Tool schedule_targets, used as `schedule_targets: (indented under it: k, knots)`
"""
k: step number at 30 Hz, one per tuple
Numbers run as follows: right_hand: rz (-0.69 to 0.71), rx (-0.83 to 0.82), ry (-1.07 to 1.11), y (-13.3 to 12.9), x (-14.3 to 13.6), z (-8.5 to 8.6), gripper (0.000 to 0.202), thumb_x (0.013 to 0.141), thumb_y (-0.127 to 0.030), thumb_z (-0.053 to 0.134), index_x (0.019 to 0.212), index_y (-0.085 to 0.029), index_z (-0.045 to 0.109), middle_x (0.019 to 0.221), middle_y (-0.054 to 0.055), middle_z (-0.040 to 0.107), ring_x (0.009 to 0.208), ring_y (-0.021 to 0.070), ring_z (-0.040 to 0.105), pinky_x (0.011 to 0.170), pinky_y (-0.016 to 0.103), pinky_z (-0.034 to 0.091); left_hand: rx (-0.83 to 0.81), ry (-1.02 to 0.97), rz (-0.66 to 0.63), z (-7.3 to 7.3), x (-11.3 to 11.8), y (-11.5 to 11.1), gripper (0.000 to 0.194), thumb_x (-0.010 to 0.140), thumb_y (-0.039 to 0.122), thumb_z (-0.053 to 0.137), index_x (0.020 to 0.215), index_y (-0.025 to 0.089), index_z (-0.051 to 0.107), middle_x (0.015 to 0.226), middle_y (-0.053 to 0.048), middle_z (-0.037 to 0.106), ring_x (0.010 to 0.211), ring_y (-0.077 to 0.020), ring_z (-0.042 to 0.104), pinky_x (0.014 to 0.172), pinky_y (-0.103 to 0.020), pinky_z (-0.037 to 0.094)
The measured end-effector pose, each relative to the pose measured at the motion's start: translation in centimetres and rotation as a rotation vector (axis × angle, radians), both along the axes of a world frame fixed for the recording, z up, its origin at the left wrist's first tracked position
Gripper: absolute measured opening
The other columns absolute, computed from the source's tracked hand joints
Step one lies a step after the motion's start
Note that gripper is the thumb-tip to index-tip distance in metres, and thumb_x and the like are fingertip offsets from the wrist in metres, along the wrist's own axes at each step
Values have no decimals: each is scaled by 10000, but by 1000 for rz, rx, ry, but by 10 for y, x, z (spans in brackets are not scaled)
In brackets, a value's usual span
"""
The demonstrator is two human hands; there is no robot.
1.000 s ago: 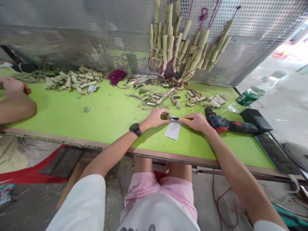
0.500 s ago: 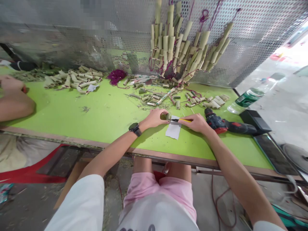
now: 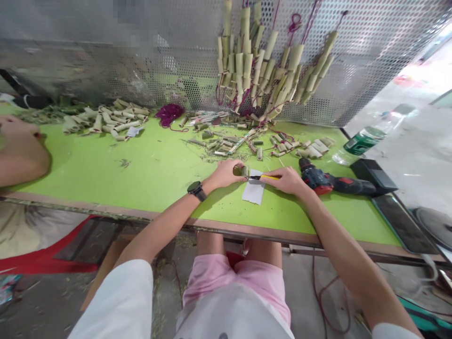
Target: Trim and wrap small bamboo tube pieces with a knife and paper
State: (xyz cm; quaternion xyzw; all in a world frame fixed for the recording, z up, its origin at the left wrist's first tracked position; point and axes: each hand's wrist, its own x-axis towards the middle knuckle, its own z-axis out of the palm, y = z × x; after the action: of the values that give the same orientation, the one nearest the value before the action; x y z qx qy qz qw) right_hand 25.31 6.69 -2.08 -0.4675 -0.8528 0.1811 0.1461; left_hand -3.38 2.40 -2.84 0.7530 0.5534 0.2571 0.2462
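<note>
Near the middle of the green table, my left hand (image 3: 228, 174) is closed round a short green bamboo piece (image 3: 245, 171). My right hand (image 3: 285, 179) grips a yellow-handled knife (image 3: 269, 177) from the right, its dark blade pointing left at the end of the bamboo piece. Beneath the blade lies a small white paper (image 3: 253, 192). Small cut bamboo pieces (image 3: 226, 143) are spread just beyond my hands.
Strung bamboo pieces (image 3: 243, 61) hang on the perforated metal screen (image 3: 141, 66). On the right are a drill (image 3: 318, 179), a bottle (image 3: 360, 143) and a phone (image 3: 405, 223). Bamboo tubes (image 3: 106, 117) and purple string (image 3: 169, 115) lie at left, beyond another person's arm (image 3: 24, 157).
The view has shifted slightly. Both my hands keep nearly the same places, with the blade still at the bamboo piece.
</note>
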Motion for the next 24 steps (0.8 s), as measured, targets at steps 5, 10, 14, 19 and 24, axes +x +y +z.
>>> schedule_targets:
  k: [5, 10, 14, 19, 24]
  knots:
    - [-76, 70, -16, 1, -3, 1, 504, 927, -717, 722, 1086, -293, 944, 778, 70, 849, 600, 205, 628, 590, 337, 389, -5, 8, 8, 3, 1, -2, 398, 861, 449, 920, 1143, 227, 749, 1232, -121, 807, 1144, -345, 726, 1065, -559, 532]
    - [11, 18, -2, 1, -1, 0, 524, 937, -737, 698, 1081, -297, 944, 740, 49, 836, 548, 178, 561, 579, 332, 383, -23, 1, -1, 4, 1, -3, 427, 857, 452, 926, 1169, 224, 745, 1257, -125, 797, 1160, -346, 720, 1074, -559, 522]
    - [-41, 77, 8, 1, -2, 0, 527, 934, -752, 695, 1070, -309, 945, 765, 62, 846, 575, 193, 599, 585, 334, 391, -3, -3, 10, 2, 1, -3, 408, 854, 452, 934, 1142, 229, 750, 1235, -118, 796, 1156, -345, 718, 1071, -556, 519]
    - [11, -17, -1, 3, -1, 0, 495, 934, -702, 715, 1099, -295, 942, 739, 62, 835, 554, 181, 551, 584, 338, 378, -12, -16, -7, 0, 1, -2, 427, 847, 443, 939, 1164, 222, 757, 1231, -127, 795, 1159, -350, 717, 1069, -558, 518]
    - [-25, 27, 33, 3, 0, 0, 524, 929, -717, 712, 1073, -271, 946, 695, 59, 810, 552, 170, 524, 572, 328, 360, -2, -7, -20, 0, -1, -3, 434, 847, 446, 931, 1165, 218, 743, 1236, -122, 790, 1124, -335, 721, 999, -512, 554]
